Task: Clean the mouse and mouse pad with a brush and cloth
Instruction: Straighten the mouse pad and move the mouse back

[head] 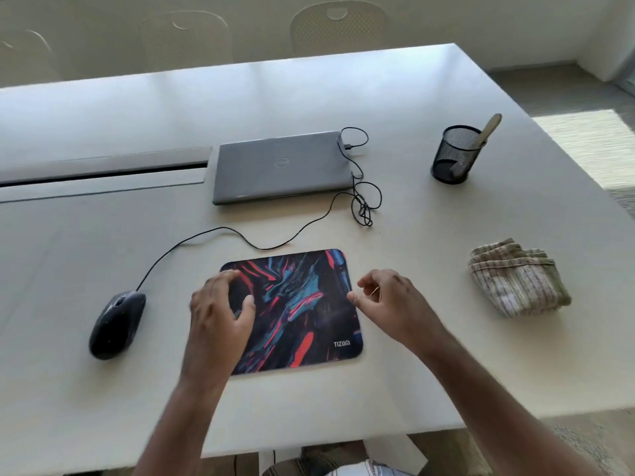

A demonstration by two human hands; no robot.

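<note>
white table (pixel 343 97) | 3 pale chairs (pixel 338 27) behind | sunlit floor (pixel 584 142) right

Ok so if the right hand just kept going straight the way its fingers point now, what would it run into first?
The right hand points left across the dark red-and-blue patterned mouse pad. Going straight on, it would likely meet the left hand, which is over the pad's left side. Their heights are unclear, so it might pass above.

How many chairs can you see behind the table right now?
3. One chair at the far edge right of centre, a second left of centre, and a third at the far left, blurred. The table hides their lower parts; more may sit out of frame.
</note>
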